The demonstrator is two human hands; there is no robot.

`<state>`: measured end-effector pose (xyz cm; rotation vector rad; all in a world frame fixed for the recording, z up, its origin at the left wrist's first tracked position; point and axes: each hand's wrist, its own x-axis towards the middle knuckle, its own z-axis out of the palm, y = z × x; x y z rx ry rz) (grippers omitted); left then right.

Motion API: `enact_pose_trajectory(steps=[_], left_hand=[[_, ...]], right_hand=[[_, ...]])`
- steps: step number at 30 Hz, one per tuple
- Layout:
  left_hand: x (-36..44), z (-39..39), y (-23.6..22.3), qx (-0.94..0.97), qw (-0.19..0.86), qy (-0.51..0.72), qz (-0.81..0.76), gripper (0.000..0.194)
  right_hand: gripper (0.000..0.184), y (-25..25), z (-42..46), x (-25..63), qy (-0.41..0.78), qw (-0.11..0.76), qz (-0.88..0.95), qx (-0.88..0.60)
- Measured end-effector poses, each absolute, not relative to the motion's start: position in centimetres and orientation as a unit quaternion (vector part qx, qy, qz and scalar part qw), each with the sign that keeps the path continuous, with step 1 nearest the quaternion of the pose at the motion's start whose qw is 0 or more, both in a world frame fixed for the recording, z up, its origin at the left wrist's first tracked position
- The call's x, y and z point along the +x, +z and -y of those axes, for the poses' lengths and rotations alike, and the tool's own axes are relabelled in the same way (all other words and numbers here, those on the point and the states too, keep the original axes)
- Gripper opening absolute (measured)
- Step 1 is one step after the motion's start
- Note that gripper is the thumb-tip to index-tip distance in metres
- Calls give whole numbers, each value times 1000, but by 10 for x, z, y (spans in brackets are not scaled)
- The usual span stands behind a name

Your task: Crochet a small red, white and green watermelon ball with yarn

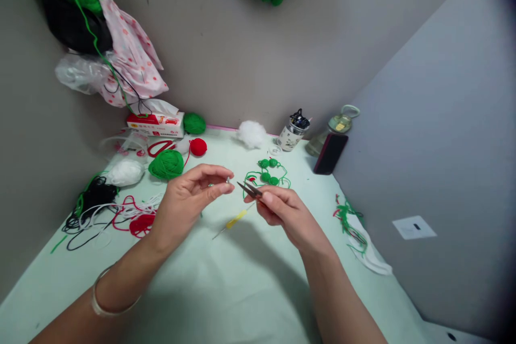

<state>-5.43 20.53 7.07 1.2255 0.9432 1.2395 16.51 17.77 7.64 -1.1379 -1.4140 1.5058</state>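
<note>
My left hand (193,196) pinches a tiny pale, shiny bit (228,180) between thumb and fingertips; it is too small to name. Thread snips (250,190) sit in my right hand (282,207), their two dark pointed blades slightly apart and aimed at the left fingertips without touching them. The handles are hidden in my palm. Below and between the hands, a yellow-handled crochet hook (236,219) lies on the pale green tabletop (226,279). Just beyond the right hand are small green crocheted balls (265,177) with loose green yarn tails.
On the left are green yarn (166,164), a red ball (198,147), red-handled scissors (161,147), tangled black cord (97,199) and a tissue box (157,124). White stuffing (250,134), a cup (291,137), a bottle (320,140) and a phone (330,153) stand along the back; yarn scraps (350,220) lie right.
</note>
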Motion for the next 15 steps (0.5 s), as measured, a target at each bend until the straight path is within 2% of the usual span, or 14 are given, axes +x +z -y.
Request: enact_pose_trajectory(steps=[3, 8, 11, 15], left_hand=[[-61, -210, 71, 494, 543, 551, -397, 14], [-73, -215, 80, 440, 575, 592, -353, 12], [-81, -219, 85, 397, 591, 613, -341, 9], [-90, -224, 86, 358, 569, 668, -320, 12]], right_hand=[[35, 78, -173, 169, 566, 336, 595, -462], [31, 53, -152, 151, 553, 161, 698, -425], [27, 35, -144, 138, 462, 90, 790, -393], [32, 33, -153, 138, 337, 67, 841, -418]])
